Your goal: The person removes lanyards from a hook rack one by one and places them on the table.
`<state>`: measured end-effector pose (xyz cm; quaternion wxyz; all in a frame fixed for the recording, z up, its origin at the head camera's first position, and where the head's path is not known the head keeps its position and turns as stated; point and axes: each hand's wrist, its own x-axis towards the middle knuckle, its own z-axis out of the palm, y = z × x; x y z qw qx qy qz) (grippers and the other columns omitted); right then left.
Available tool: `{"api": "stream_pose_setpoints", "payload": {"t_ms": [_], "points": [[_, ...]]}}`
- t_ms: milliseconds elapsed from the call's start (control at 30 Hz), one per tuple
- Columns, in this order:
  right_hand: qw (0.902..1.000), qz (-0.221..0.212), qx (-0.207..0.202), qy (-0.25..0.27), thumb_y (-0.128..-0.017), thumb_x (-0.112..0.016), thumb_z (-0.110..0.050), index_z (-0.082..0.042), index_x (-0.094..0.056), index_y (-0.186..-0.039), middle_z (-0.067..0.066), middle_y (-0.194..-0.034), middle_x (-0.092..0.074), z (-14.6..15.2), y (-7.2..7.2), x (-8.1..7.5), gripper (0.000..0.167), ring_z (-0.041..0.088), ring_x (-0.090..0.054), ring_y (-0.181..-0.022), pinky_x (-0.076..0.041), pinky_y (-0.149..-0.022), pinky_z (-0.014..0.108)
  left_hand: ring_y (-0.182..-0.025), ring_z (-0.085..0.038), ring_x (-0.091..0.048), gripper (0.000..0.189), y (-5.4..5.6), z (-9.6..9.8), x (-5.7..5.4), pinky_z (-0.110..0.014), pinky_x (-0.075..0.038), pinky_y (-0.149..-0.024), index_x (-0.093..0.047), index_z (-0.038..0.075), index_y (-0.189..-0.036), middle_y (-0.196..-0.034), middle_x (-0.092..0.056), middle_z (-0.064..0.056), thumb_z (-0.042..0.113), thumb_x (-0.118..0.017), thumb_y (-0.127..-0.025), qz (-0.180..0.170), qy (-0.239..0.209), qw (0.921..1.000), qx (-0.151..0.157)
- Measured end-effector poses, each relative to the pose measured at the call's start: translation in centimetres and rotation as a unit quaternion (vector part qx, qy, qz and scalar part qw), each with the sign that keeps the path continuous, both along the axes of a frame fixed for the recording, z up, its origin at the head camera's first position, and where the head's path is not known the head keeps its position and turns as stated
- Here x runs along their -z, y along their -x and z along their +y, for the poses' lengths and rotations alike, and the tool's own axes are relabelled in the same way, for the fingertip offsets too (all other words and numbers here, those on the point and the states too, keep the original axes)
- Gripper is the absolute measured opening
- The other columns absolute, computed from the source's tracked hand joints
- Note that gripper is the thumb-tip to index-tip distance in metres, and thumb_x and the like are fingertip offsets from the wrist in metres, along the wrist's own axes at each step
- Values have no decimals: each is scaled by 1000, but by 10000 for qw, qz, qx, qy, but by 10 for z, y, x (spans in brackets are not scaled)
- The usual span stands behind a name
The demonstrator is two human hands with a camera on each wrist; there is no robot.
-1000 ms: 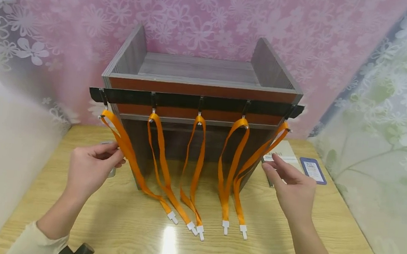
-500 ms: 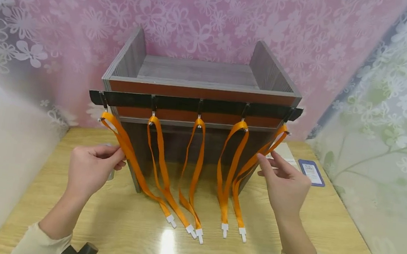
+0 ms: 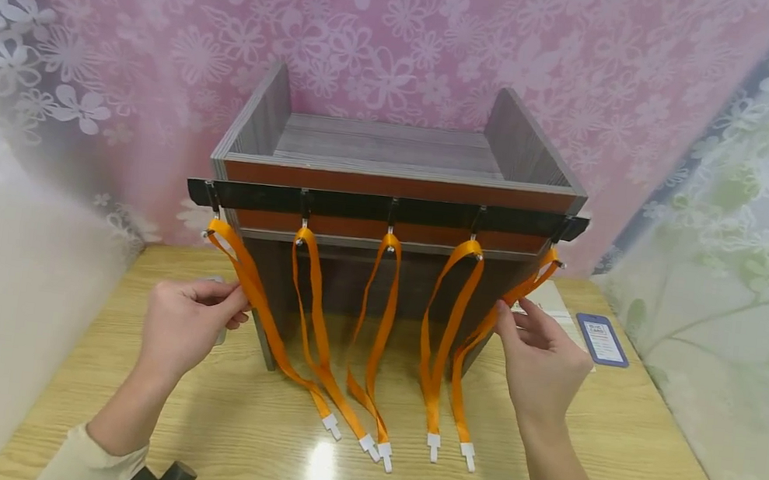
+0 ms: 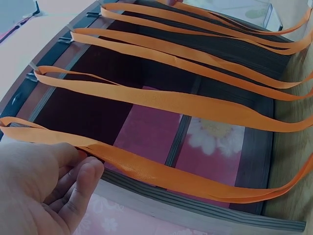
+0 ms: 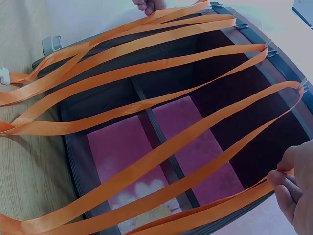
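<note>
Several orange lanyards with white plastic clips hang in a row from metal hooks on a black rail (image 3: 349, 206), which runs across the front of a grey wooden shelf unit (image 3: 394, 147). My left hand (image 3: 182, 320) pinches the upper part of the leftmost lanyard (image 4: 146, 171) between thumb and fingers. On the other side, my right hand (image 3: 544, 358) pinches the rightmost lanyard (image 5: 239, 199) between thumb and forefinger. A middle lanyard (image 3: 389, 311) hangs untouched, its clip (image 3: 385, 456) low over the tabletop.
A blue-framed card holder (image 3: 602, 339) lies on the wooden table (image 3: 263, 462) at the right. Beside it, a pale booklet (image 3: 554, 301) is partly covered by my right hand. Behind my left hand sits a small grey object (image 5: 51, 45). Patterned cloth surrounds the table.
My right hand has moved left onto the rightmost lanyard and taken hold of it. The left hand stays at its lanyard. The head view has shifted slightly.
</note>
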<state>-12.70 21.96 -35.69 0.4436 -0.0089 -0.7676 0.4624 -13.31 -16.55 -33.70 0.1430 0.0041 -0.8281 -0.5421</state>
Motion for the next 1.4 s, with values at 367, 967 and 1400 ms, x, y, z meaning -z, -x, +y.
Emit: {"api": "stream_pose_setpoints", "payload": {"t_ms": [367,967,1400], "points": [[9940,-216,-749,770,-87,-76,-7,2,-79,-93,-19,-73,-72,7,4,-1,11,1,-70,-60,-57,-58,14,-56,-7,-70,19,-1,-2,1,-24,-61,-56,-80,-2,-94,-72,-76,-8,16,-77,-88,-90,-53,9998,-162],[9881,-652,-1362,-293,-84,-74,5,7,-75,-91,-18,-77,-72,29,-25,-51,7,4,-62,-51,-51,-50,13,-55,-5,-69,17,-1,1,5,-24,-60,-53,-80,-1,-90,-68,-75,-1,15,-76,-87,142,-51,9998,-99],[9632,-1233,-2152,1039,-86,-72,7,10,-72,-93,1,-65,-70,66,-47,-107,8,12,-58,-52,-39,-46,21,-55,-8,-69,18,4,-1,-3,-26,-58,-50,-81,2,-92,-72,-75,-12,19,-75,-88,-96,210,9997,95]]}}
